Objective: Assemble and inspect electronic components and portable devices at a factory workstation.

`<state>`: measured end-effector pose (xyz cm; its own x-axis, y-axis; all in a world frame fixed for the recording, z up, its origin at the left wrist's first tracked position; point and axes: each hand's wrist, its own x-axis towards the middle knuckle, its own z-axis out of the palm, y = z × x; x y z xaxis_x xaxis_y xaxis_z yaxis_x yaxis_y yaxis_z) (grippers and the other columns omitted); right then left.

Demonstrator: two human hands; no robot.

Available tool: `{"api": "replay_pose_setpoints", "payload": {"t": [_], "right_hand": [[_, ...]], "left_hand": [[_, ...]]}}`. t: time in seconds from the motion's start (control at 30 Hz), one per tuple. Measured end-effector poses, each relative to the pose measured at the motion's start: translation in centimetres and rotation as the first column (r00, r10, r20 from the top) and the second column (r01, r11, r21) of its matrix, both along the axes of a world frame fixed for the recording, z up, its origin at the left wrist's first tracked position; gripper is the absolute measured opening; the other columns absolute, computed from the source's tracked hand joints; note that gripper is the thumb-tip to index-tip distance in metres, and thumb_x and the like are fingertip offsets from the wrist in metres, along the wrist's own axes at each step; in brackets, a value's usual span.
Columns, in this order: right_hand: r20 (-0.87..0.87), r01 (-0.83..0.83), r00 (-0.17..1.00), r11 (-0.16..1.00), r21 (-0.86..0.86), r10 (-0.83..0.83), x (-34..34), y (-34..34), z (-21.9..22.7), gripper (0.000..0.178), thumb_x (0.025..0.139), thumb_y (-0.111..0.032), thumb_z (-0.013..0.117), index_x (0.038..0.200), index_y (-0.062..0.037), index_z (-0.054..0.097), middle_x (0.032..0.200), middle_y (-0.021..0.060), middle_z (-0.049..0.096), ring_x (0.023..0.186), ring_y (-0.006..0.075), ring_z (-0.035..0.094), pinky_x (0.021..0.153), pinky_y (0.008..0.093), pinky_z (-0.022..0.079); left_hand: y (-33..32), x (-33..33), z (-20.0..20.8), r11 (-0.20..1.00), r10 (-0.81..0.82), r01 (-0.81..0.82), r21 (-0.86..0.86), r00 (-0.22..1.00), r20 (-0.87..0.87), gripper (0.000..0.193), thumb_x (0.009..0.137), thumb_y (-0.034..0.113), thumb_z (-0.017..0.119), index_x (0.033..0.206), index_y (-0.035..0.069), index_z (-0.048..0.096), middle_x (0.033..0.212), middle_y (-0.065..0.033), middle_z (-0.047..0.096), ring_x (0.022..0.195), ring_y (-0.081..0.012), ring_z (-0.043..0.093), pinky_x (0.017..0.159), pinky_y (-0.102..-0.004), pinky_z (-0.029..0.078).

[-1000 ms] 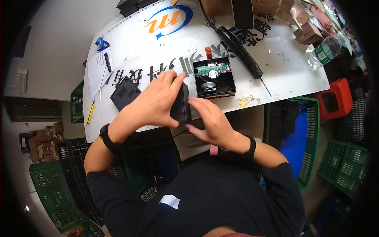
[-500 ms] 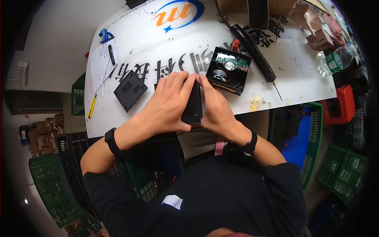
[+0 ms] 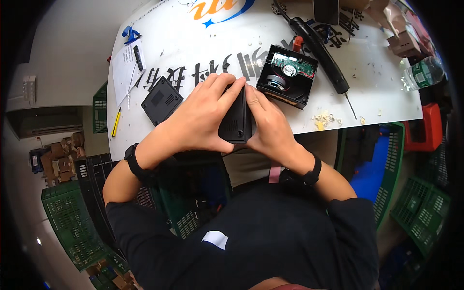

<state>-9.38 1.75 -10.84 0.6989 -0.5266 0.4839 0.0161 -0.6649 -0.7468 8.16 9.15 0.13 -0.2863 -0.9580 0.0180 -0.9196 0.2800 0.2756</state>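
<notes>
Between my two hands is a black plastic box (image 3: 236,123), tilted at the table's front edge, with slots and a screw hole on its visible face. My left hand (image 3: 205,111) wraps over its left side, thumb along the near edge. Pressed against its right side is my right hand (image 3: 268,118). Just beyond my right hand lies an open black case (image 3: 287,77) showing a green circuit board and a round speaker. A black vented cover (image 3: 162,100) rests beside my left forearm.
A black electric screwdriver (image 3: 321,55) lies right of the open case, its bit pointing toward me. Yellowish scraps (image 3: 323,120) dot the front edge. Paper (image 3: 126,72) with a black pen and a yellow pen (image 3: 116,122) sit at left. A plastic bottle (image 3: 423,73) lies far right.
The box has tilted, so more of its slotted face shows between my hands. Both hands keep their grip. The view has shifted slightly.
</notes>
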Motion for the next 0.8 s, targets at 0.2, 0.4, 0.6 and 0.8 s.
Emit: {"api": "replay_pose_setpoints", "payload": {"t": [0.2, 0.4, 0.6, 0.8], "right_hand": [[-0.037, 0.028, 0.999, 1.0, -0.008, -0.028, -0.4, -0.3, -0.5, 0.11, 0.059, -0.016, 0.093, 0.151, 0.0094, 0.037, 0.14, 0.0272, 0.054, 0.121, 0.0451, 0.06, 0.102, 0.0447, 0.051], [-0.049, 0.018, 0.999, 1.0, 0.019, -0.017, -0.6, -0.5, -0.4, 0.113, 0.056, -0.017, 0.095, 0.15, 0.0081, 0.038, 0.14, 0.0263, 0.055, 0.122, 0.0446, 0.06, 0.102, 0.0436, 0.051], [0.041, -0.064, 0.997, 0.995, 0.082, 0.061, -1.1, -0.4, 0.8, 0.112, 0.057, -0.018, 0.096, 0.15, 0.0075, 0.039, 0.141, 0.0261, 0.055, 0.128, 0.042, 0.058, 0.107, 0.0417, 0.049], [0.169, -0.149, 0.976, 0.987, 0.056, 0.137, -5.2, -0.8, 3.3, 0.115, 0.059, -0.026, 0.099, 0.151, 0.0066, 0.039, 0.146, 0.0253, 0.053, 0.137, 0.0385, 0.054, 0.116, 0.043, 0.042]], "left_hand": [[-0.4, 5.0, 9.8, 0.992, 0.116, -0.124, -0.013, 0.951, -0.285, 0.099, 0.058, 0.03, 0.079, 0.146, -0.003, 0.047, 0.125, -0.0201, 0.05, 0.111, -0.036, 0.056, 0.098, -0.0402, 0.048], [3.6, 9.2, 9.6, 0.913, 0.407, -0.405, -0.053, 0.889, 0.209, 0.106, 0.062, 0.034, 0.084, 0.15, -0.005, 0.041, 0.134, -0.0218, 0.048, 0.122, -0.0385, 0.052, 0.105, -0.0406, 0.046], [7.3, 15.0, 1.6, 0.675, 0.667, -0.716, 0.179, 0.695, 0.268, 0.112, 0.068, 0.04, 0.087, 0.155, -0.006, 0.034, 0.146, -0.0251, 0.041, 0.136, -0.0401, 0.044, 0.117, -0.043, 0.037], [7.8, 10.7, 1.2, 0.757, 0.653, -0.652, -0.04, 0.758, 0.01, 0.122, 0.065, 0.053, 0.091, 0.155, -0.006, 0.034, 0.147, -0.0266, 0.043, 0.137, -0.0381, 0.046, 0.116, -0.0452, 0.038]]}}
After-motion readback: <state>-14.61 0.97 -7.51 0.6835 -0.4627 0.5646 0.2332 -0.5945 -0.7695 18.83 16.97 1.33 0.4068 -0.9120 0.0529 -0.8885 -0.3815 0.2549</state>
